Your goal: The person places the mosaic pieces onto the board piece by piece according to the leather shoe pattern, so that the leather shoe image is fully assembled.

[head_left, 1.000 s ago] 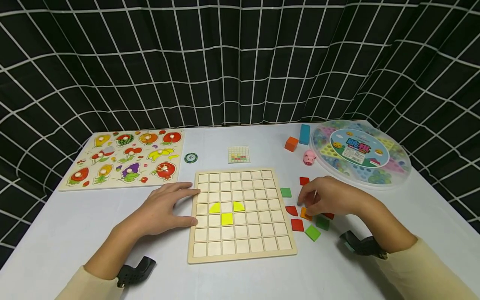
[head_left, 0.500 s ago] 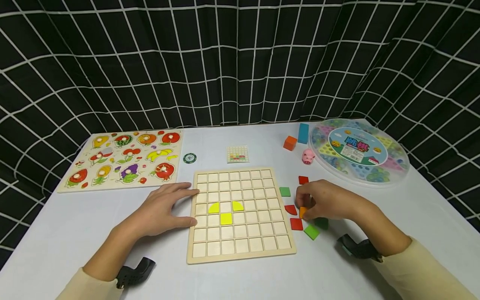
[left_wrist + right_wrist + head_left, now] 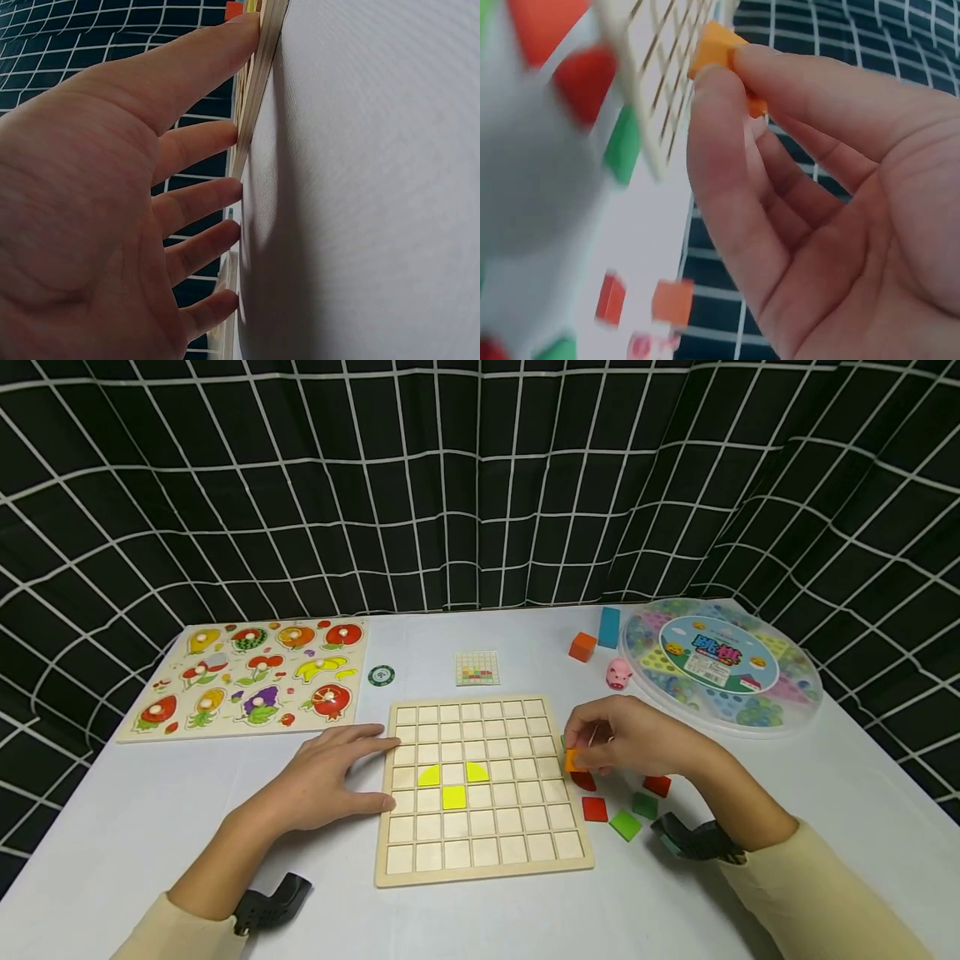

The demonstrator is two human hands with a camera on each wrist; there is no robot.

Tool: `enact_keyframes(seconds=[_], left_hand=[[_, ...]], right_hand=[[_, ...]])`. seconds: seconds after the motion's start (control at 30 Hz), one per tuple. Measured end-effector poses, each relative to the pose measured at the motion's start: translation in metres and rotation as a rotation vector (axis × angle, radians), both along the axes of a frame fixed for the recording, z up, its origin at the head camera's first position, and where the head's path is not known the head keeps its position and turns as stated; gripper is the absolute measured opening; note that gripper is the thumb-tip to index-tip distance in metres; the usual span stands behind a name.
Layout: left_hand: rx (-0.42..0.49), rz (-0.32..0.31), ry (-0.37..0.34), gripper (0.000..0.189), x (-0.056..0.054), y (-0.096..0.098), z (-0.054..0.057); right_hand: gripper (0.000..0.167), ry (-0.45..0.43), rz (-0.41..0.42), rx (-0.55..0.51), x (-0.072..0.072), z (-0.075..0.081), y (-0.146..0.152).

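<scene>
A wooden grid board [image 3: 487, 874] lies flat, with a yellow square tile [image 3: 454, 797] and two yellow quarter-circle tiles, one left [image 3: 430, 776] and one right [image 3: 477, 772], in its cells. Thumb and fingertips of my left hand [image 3: 322, 781] rest against the board's left edge, fingers extended. Just past the right edge, my right hand [image 3: 637, 735] pinches an orange tile [image 3: 714, 46] between thumb and forefinger, raised off the table. Below it are a red quarter-circle tile [image 3: 583, 781], a red square tile [image 3: 595, 810], and a light green tile [image 3: 626, 826].
A dark green tile [image 3: 645, 804] and a red tile [image 3: 657, 786] lie farther right. Behind stand a pattern card [image 3: 477, 668], green chip [image 3: 382, 676], fruit puzzle [image 3: 247, 681], orange block [image 3: 582, 647], blue block [image 3: 609, 627], pink pig [image 3: 618, 674] and round game box [image 3: 720, 664].
My right hand has picked up the orange tile from among the loose tiles and carried it left to the board's right edge. The left hand stays in place.
</scene>
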State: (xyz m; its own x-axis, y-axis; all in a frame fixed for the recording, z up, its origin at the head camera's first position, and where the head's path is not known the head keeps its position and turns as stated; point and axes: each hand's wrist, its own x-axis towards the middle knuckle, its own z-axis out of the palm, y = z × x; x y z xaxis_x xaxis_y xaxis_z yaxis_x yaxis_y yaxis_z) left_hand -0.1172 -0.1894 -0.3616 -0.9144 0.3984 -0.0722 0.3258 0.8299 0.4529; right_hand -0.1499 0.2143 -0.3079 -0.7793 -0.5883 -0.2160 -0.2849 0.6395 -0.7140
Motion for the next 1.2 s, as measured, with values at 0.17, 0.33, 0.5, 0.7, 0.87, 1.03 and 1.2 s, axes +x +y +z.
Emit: enact_keyframes(seconds=[0.17, 0.33, 0.5, 0.7, 0.87, 1.03, 1.2], left_hand=[[0.017, -0.007, -0.002, 0.074, 0.000, 0.002, 0.000], [0.008, -0.002, -0.008, 0.073, 0.000, 0.004, -0.002], [-0.002, 0.001, -0.002, 0.073, 0.000, 0.002, -0.002], [0.004, -0.003, -0.012, 0.074, 0.000, 0.001, -0.003], [-0.001, -0.002, 0.000, 0.073, 0.001, -0.003, -0.005], [0.002, -0.008, 0.011, 0.071, 0.001, -0.004, -0.005], [0.004, -0.008, 0.013, 0.071, 0.000, -0.003, -0.004]], right_hand=[[0.012, 0.015, 0.011, -0.036, -0.002, 0.001, -0.027], [0.010, 0.006, 0.024, -0.073, -0.003, 0.001, -0.058], [0.013, -0.028, 0.061, -0.111, -0.005, 0.002, -0.089], [0.013, -0.044, 0.134, -0.095, -0.007, -0.006, -0.120], [0.015, -0.009, 0.196, -0.068, -0.005, -0.013, -0.143], [0.018, 0.061, 0.246, 0.013, 0.000, -0.016, -0.162], [0.019, 0.101, 0.249, 0.074, 0.003, -0.018, -0.171]])
